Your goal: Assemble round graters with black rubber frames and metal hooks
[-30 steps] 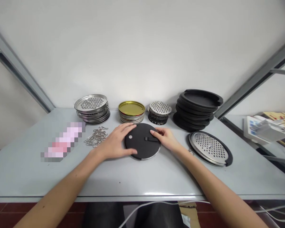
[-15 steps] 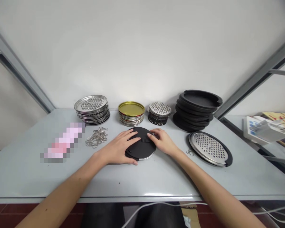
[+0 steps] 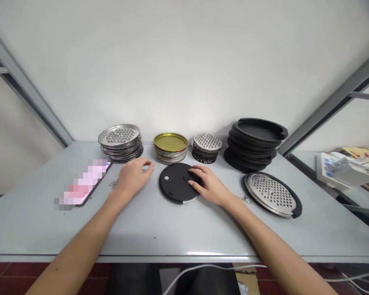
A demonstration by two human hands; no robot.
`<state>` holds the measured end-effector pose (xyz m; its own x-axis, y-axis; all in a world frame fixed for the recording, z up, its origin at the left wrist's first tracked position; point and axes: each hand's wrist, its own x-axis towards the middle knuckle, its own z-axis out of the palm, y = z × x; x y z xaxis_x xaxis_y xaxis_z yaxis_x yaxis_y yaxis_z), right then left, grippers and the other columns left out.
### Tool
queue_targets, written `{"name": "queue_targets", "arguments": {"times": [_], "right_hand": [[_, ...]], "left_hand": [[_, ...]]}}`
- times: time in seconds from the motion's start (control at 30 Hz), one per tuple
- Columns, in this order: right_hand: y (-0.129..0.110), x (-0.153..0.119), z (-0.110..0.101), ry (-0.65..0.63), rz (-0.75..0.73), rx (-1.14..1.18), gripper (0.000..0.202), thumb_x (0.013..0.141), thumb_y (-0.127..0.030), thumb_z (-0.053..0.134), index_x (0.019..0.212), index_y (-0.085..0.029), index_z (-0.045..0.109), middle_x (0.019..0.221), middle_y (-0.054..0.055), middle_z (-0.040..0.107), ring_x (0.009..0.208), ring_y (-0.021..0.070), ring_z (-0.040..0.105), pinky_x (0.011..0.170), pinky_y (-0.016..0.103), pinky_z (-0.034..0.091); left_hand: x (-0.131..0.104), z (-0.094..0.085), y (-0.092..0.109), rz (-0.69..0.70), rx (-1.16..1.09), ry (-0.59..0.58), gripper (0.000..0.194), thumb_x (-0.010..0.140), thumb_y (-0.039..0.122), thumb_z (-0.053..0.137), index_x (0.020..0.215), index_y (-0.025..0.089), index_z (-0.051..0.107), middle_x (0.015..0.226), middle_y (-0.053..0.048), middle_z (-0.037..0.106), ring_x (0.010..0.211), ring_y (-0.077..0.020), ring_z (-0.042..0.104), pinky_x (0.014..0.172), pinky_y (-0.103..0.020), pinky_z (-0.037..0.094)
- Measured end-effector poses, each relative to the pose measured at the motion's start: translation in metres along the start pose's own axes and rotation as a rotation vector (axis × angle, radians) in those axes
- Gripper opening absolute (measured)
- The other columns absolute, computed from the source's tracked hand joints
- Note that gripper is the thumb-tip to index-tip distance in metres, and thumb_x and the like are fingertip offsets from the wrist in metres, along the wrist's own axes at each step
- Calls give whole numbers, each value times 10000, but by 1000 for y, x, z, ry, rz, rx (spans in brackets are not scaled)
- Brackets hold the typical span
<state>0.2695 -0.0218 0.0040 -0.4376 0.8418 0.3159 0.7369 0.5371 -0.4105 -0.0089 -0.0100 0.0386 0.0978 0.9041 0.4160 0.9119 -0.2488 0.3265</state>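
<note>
A black round grater holder (image 3: 175,190) lies on the table in front of me, a silver metal edge showing at its lower right. Its face has a small pale round spot and small raised clips. Over its right side rests my right hand (image 3: 210,186), the fingers apart and their tips touching its top. My left hand (image 3: 132,176) is lifted off to the left of the holder, thumb and fingertips closed together. Anything pinched there is too small to make out. Behind that hand, wire hooks (image 3: 113,183) are mostly hidden.
Along the wall stand stacks of silver grater plates (image 3: 119,135), gold-topped round lids (image 3: 170,141), spiked discs (image 3: 207,142) and black holders (image 3: 256,131). A grater plate in a holder (image 3: 272,194) lies right, beside loose hooks (image 3: 247,199). A phone (image 3: 89,182) lies left.
My left hand has left the holder and moved left over the wire hooks, its fingers drawing together. My right hand stays at the holder, its fingers shifted slightly.
</note>
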Motion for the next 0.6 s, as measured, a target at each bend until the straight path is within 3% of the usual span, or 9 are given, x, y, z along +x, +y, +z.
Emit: {"name": "queue_targets", "arguments": {"times": [0.1, 0.23, 0.43, 0.6], "right_hand": [[1, 0, -1, -3, -11, 0, 446, 917, -416, 472, 1271, -155, 545, 1319, 165, 512, 1220, 279, 492, 1050, 451, 408], [0, 1, -2, 5, -30, -3, 435, 916, -404, 478, 1264, -154, 550, 1301, 164, 527, 1204, 280, 505, 1042, 458, 414], [0, 1, -4, 6, -27, 4, 426, 910, -393, 491, 1255, -152, 556, 1299, 163, 532, 1198, 276, 511, 1037, 454, 419], [-1, 2, -4, -3, -19, 3, 435, 910, -397, 490, 1257, -145, 556, 1302, 161, 530, 1200, 271, 511, 1044, 438, 416]], "left_hand": [[10, -8, -23, -111, 109, -58, 228, 859, 309, 526, 987, 220, 692, 945, -41, 736, 896, -245, 675, 718, -307, 483], [12, -7, -38, -118, 227, -155, 320, 829, 276, 550, 1115, 197, 670, 1032, -74, 728, 975, -291, 660, 785, -346, 483], [10, 5, -41, -37, 193, -208, 311, 814, 207, 554, 1093, 194, 692, 961, -83, 742, 932, -293, 670, 804, -361, 481], [9, 12, -31, 128, 58, -217, 282, 818, 164, 543, 1049, 190, 705, 947, -80, 740, 920, -262, 667, 846, -358, 479]]}}
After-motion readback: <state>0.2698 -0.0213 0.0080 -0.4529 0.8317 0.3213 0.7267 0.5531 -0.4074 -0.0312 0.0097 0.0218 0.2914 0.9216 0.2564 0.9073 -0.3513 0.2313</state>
